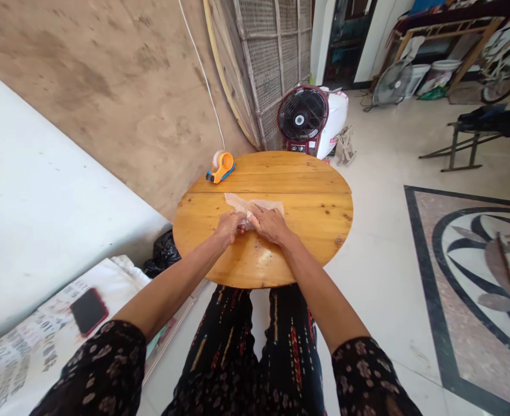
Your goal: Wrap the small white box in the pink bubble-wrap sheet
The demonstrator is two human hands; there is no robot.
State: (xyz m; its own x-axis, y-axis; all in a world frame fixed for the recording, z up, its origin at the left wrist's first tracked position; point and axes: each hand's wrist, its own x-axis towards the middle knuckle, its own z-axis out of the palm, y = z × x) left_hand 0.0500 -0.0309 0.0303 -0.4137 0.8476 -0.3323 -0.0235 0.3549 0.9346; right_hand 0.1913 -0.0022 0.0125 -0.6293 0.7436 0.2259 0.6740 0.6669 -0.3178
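Note:
A thin, crumpled pinkish-white sheet (274, 205), like tissue paper or thin plastic, lies on the round wooden table (311, 219). My left hand (230, 226) is closed on its near left part, the fingers curled in. From the right, my right hand (269, 224) grips and presses the sheet, its fingers bent over the bunched middle. Both hands almost meet there. Whether anything is wrapped inside is hidden by the fingers. Farther back on the tabletop stands an orange tape dispenser (224, 166) with a roll of tape, apart from both hands.
Behind the table stands a dark red fan (302, 115) beside a white sack (336, 118). A phone (89, 312) lies on printed white sacking (29, 335) at the left, near a black plastic bag (163, 253). A folding stool (472, 141) stands at the right.

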